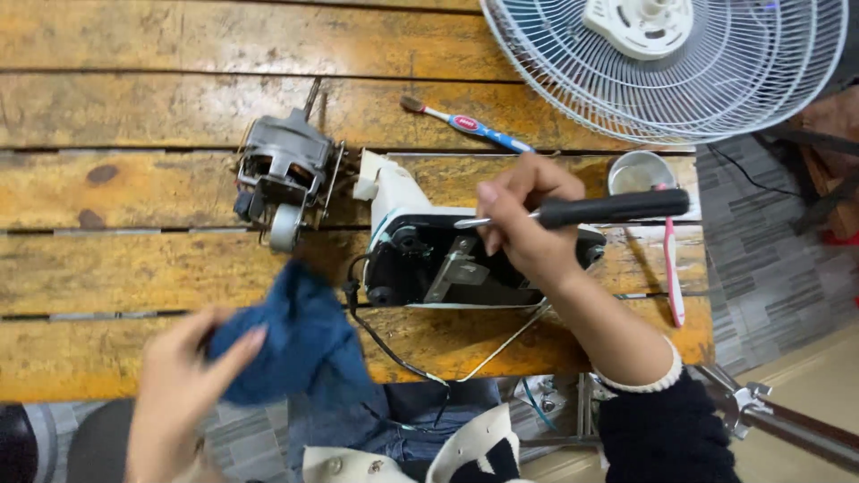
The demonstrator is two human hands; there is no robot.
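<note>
Right hand (528, 219) grips screwdriver (591, 211), tip down in open housing (447, 259) at table's near edge; left hand (183, 380) pinches blue cloth (295, 335); best keep shaft square, pressure steady.

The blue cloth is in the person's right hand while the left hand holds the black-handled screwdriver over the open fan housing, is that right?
Not quite: the hands are swapped. The head view shows the blue cloth in the left hand, while the right hand holds the black-handled screwdriver over the open fan housing.

Worn wood table (134, 268), metal motor (284, 170), blue cloth (291, 344), matt plastic screwdriver (608, 208) grip.
</note>
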